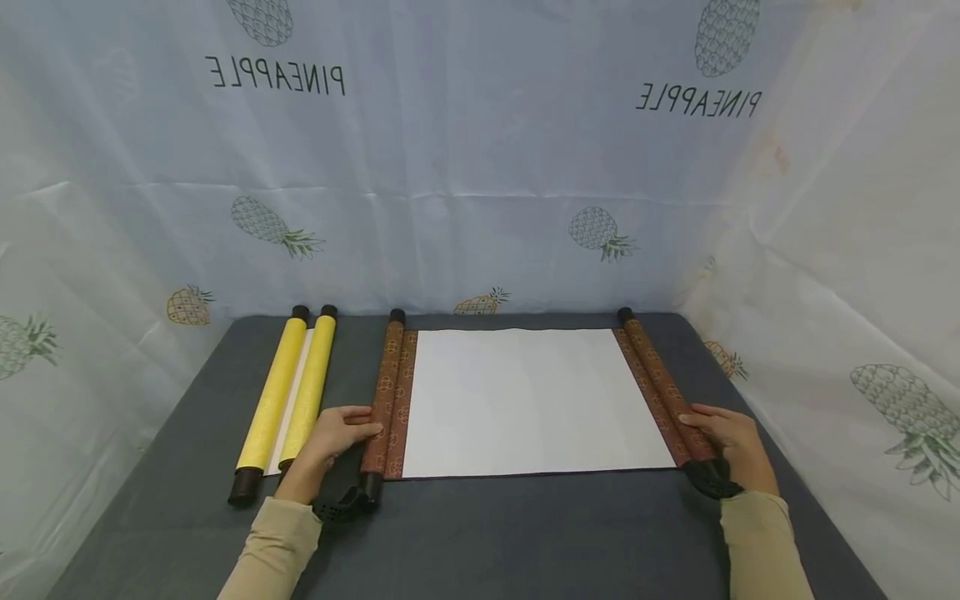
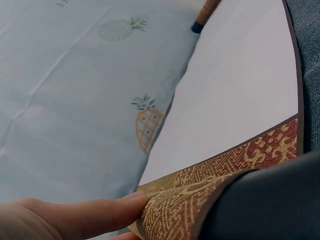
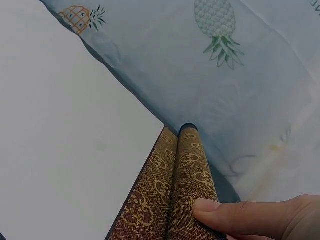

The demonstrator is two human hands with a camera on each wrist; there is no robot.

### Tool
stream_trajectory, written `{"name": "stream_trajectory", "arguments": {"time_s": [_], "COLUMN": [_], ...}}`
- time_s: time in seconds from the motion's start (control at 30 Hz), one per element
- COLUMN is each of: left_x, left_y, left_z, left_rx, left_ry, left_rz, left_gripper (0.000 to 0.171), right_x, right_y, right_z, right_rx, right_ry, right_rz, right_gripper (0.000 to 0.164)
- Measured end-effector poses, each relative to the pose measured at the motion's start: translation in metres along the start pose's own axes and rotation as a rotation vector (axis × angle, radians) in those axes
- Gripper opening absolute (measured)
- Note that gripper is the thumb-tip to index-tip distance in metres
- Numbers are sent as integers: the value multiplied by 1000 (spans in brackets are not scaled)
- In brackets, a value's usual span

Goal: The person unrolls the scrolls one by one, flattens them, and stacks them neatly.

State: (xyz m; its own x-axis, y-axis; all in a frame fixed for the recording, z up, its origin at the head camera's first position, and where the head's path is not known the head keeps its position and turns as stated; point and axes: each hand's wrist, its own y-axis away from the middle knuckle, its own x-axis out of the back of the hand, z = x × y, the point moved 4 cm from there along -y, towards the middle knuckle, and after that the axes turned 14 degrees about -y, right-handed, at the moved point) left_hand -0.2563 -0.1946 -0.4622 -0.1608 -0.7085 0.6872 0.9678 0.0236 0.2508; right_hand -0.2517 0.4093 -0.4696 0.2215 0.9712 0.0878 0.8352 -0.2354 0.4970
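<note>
Lying unrolled on the dark tabletop [image 1: 510,533], the brown patterned scroll [image 1: 525,392] was spread mid-view, white sheet [image 1: 540,408] exposed, rollers at 9 and 3 o'clock. The left roller [image 1: 384,383] was pinched toward 8 o'clock by the left hand [image 1: 337,433]; the right roller [image 1: 663,383] was gripped toward 4 o'clock by the right hand [image 1: 731,437]. Step in hand judged as holding it spread: light, even outward tension advised, rollers kept low and square, since a one-sided pull could skew the sheet. A yellow scroll [image 1: 307,400], mostly rolled, was set at 9 o'clock, its near end part-covered by the left wrist [image 1: 302,477]; contact couldn't be told. Fingers under both rollers were hidden. Right roller's near end was masked by black wrist gear [image 1: 712,483]. Sheet was cropped in both wrist views.
</note>
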Motion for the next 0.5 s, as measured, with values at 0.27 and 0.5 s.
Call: {"name": "stream_trajectory", "arguments": {"time_s": [0.27,0.5], "left_x": [1,2], "left_y": [0,0], "left_z": [1,2], "left_rx": [-22,-33], "left_ry": [13,6], "left_rz": [11,7], "left_gripper": [50,49], "right_x": [1,2], "right_y": [-6,3], "right_z": [-4,-3], "right_rx": [18,-19], "right_ry": [94,154], "right_rz": [47,-31], "right_gripper": [88,88]}}
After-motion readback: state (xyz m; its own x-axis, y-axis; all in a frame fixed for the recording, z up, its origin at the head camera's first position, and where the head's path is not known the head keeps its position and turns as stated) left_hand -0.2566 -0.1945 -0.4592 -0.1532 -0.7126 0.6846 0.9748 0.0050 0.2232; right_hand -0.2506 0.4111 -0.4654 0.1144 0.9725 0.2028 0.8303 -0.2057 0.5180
